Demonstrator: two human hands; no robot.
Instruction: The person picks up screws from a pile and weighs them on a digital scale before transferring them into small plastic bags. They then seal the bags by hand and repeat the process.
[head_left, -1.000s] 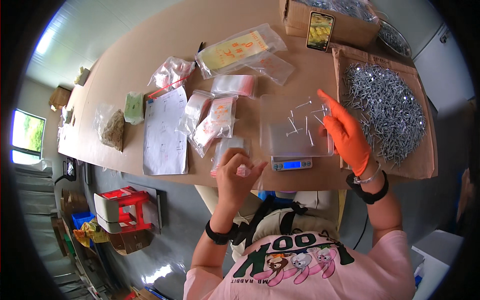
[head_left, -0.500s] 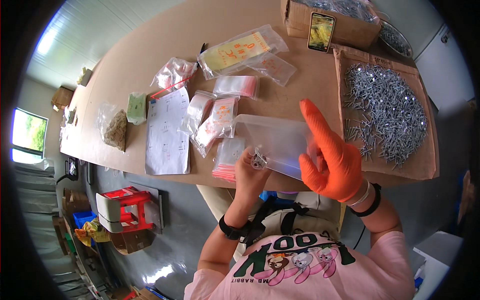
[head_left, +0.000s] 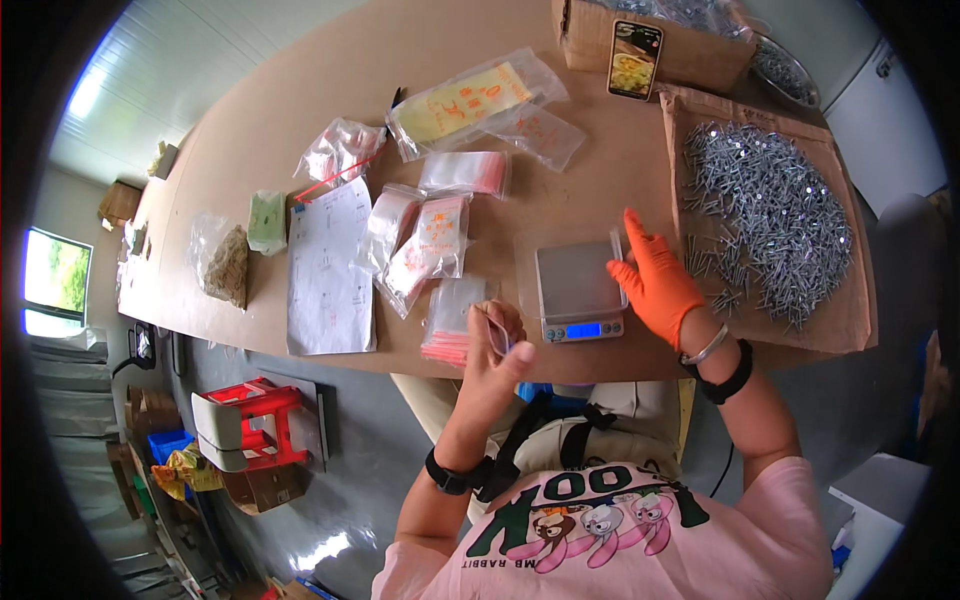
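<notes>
Right hand (head_left: 662,290) gloved orange; screws (head_left: 775,220) silver-grey; scale display (head_left: 583,331) blue; shirt (head_left: 765,535) pink, cartoon rabbits.

1 bare hand (head_left: 495,342), 1 gloved hand (head_left: 664,288), 1 scale (head_left: 578,295), 1 phone (head_left: 634,60), 2 black wristbands (head_left: 733,374).

Lettering (head_left: 497,522) on shirt (head_left: 755,535) and bags (head_left: 443,222)

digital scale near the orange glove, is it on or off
The scale is on: its display glows blue.
</notes>
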